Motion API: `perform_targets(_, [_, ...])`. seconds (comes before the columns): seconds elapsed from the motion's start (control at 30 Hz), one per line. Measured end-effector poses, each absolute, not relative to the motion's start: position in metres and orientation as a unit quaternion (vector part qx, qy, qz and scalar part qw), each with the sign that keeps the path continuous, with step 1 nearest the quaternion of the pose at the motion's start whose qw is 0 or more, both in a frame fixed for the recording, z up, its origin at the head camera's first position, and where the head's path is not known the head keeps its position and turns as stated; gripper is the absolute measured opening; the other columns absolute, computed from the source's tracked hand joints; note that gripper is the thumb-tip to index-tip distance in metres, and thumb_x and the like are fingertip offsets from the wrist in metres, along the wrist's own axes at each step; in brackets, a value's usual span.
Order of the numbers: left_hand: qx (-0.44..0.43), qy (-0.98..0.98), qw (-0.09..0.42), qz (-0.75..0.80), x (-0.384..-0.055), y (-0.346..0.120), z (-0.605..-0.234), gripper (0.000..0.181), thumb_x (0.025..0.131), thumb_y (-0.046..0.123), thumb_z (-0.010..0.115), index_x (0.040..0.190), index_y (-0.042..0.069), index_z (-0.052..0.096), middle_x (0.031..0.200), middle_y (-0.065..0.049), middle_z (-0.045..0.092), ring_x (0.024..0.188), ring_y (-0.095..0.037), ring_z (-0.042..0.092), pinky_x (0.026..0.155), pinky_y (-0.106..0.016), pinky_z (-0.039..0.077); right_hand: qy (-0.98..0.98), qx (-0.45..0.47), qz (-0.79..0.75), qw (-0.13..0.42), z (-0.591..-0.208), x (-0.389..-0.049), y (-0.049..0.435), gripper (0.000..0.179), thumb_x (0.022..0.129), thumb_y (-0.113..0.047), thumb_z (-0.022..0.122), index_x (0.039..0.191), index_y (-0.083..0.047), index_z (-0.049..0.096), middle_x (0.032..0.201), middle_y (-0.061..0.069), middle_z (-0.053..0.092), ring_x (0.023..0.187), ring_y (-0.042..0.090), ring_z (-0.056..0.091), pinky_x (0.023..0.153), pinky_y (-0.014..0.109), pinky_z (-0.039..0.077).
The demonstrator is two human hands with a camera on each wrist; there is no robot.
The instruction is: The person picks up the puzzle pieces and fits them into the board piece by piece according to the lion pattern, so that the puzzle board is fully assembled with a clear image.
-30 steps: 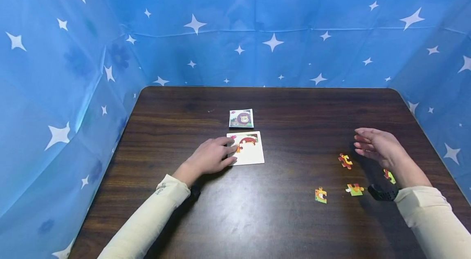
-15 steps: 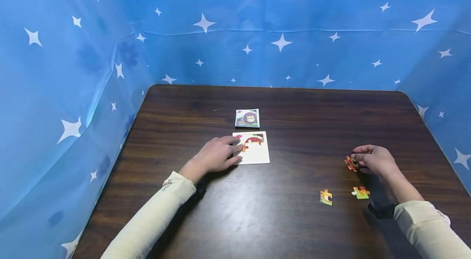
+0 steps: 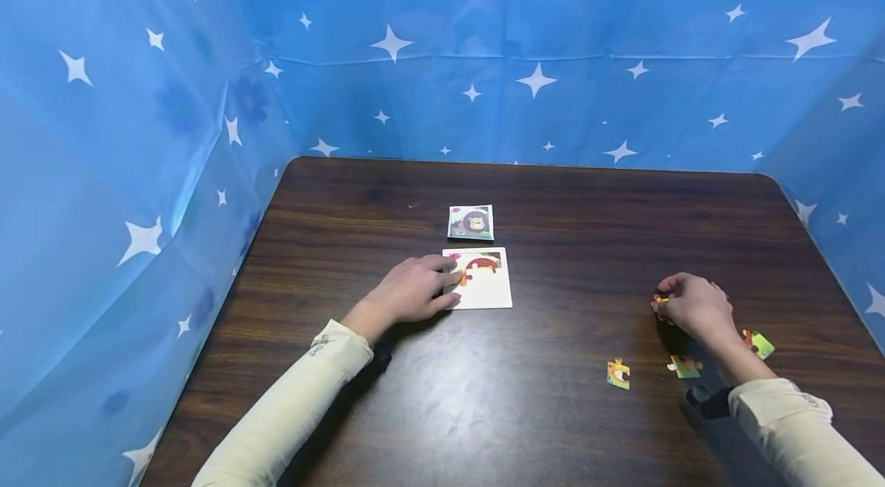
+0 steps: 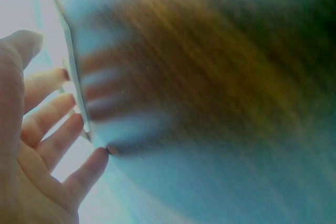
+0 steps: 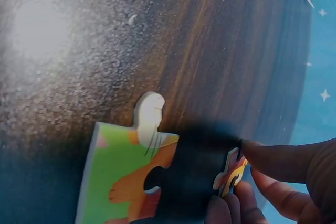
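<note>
My left hand (image 3: pixel 409 289) rests with its fingers fairly straight on the left edge of a white puzzle board (image 3: pixel 489 293). Dark red and orange puzzle parts (image 3: pixel 482 263) show along the board's top and left. At the right, my right hand (image 3: pixel 697 309) pinches a red and yellow puzzle piece (image 5: pixel 231 174) between thumb and fingers, the piece tipped on edge in the right wrist view. A green and orange puzzle piece (image 5: pixel 118 166) lies flat near that hand. In the left wrist view, the fingertips (image 4: pixel 60 80) overlap the board's edge.
Behind the board lies a small square lion picture card (image 3: pixel 472 223). Three loose puzzle pieces lie at the right: one yellow (image 3: pixel 618 374), one orange-green (image 3: pixel 685 367), one red-green (image 3: pixel 759 344) beside the right forearm. A blue star curtain (image 3: pixel 442 26) surrounds the dark wooden table (image 3: pixel 525 425).
My right hand has come down toward the near side, then pinched the red and yellow puzzle piece. The left hand stays on the board. The head view has shifted slightly.
</note>
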State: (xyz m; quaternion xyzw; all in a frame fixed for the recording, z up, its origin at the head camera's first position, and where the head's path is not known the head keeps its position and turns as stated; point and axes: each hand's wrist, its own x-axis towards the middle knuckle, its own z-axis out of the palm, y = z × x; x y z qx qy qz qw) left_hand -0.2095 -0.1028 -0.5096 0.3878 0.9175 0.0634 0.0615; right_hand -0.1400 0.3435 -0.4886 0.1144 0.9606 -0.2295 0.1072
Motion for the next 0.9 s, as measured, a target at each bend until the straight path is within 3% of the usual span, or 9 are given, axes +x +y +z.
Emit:
perform_targets(0.07, [0.387,0.918,0.063,0.061,-0.209,-0.103,-0.510,0.048,0.102,0.045,0.057,0.142,0.018,0.062,0.149,-0.007,0.056,0.139,-0.025,0.051,0.108,-0.050,0.047,0.962,0.112,-0.227,0.104,-0.489,-0.141,0.342,0.032,0.083,-0.014,0.074,0.109,0.003,0.066,0.082,0.013,0.074,0.089,0.039,0.065,0.098,0.065,0.033])
perform_targets(0.23, [0.388,0.918,0.065,0.056,-0.210,-0.101,-0.510,0.049,0.102,0.047,0.056,0.143,0.019,0.061,0.150,-0.006,0.055,0.140,-0.025,0.050,0.108,-0.050,0.047,0.963,0.109,-0.224,0.103,-0.490,-0.142,0.340,0.034,0.078,-0.008,0.072,0.110,0.003,0.066,0.095,0.022,0.073,0.092,0.043,0.064,0.095,0.065,0.032])
perform_targets(0.37, [0.387,0.918,0.067,0.058,-0.210,-0.101,-0.510,0.050,0.102,0.047,0.056,0.143,0.020,0.060,0.151,-0.006,0.054,0.140,-0.024,0.050,0.108,-0.051,0.047,0.962,0.106,-0.228,0.102,-0.487,-0.144,0.339,0.034,0.080,-0.008,0.072,0.112,0.003,0.067,0.087,0.016,0.074,0.077,0.030,0.067,0.080,0.053,0.040])
perform_targets(0.53, [0.385,0.919,0.066,0.059,-0.210,-0.102,-0.510,0.049,0.102,0.046,0.056,0.143,0.019,0.061,0.151,-0.006,0.054,0.141,-0.025,0.050,0.108,-0.051,0.047,0.949,0.117,-0.263,0.125,-0.483,-0.149,0.341,0.033,0.087,-0.004,0.063,0.118,0.004,0.066,0.080,0.008,0.074,0.065,0.014,0.065,0.066,0.035,0.040])
perform_targets(0.67, [0.386,0.919,0.064,0.059,-0.209,-0.103,-0.510,0.049,0.102,0.047,0.056,0.143,0.020,0.060,0.151,-0.006,0.054,0.140,-0.025,0.050,0.107,-0.050,0.047,0.918,0.136,-0.345,0.139,-0.481,-0.154,0.345,0.034,0.098,-0.004,0.055,0.129,0.007,0.061,0.102,0.018,0.073,0.074,0.008,0.066,0.069,0.032,0.055])
perform_targets(0.77, [0.384,0.919,0.062,0.058,-0.209,-0.104,-0.511,0.050,0.102,0.047,0.056,0.143,0.020,0.060,0.150,-0.006,0.055,0.140,-0.025,0.050,0.107,-0.050,0.048,0.882,0.153,-0.425,0.134,-0.481,-0.159,0.348,0.039,0.103,-0.004,0.052,0.139,0.009,0.052,0.121,0.025,0.064,0.080,0.000,0.066,0.075,0.033,0.062])
perform_targets(0.9, [0.382,0.920,0.063,0.055,-0.208,-0.105,-0.510,0.050,0.102,0.047,0.056,0.143,0.020,0.060,0.150,-0.006,0.055,0.140,-0.024,0.050,0.108,-0.049,0.047,0.838,0.173,-0.502,0.131,-0.478,-0.167,0.346,0.045,0.105,-0.005,0.048,0.147,0.008,0.043,0.114,0.008,0.063,0.081,-0.005,0.066,0.081,0.027,0.061])
